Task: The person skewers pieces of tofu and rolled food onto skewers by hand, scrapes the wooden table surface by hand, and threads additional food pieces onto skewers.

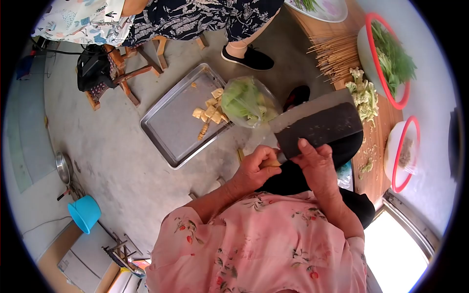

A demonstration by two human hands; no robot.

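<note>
Pink floral blouse (pixel 264 234) up close, left fingers (pixel 266 153) clamped around the cleaver (pixel 320 119) over the lap (pixel 288 180), right fingers (pixel 305 145) loosely open against its blade (pixel 337 122), so one slip could honestly cut them.

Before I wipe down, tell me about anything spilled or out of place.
Small pale scraps lie scattered loose on the wooden tabletop, outside the red-rimmed bowls; they look like stray trimmings. Nothing else stands out.
</note>
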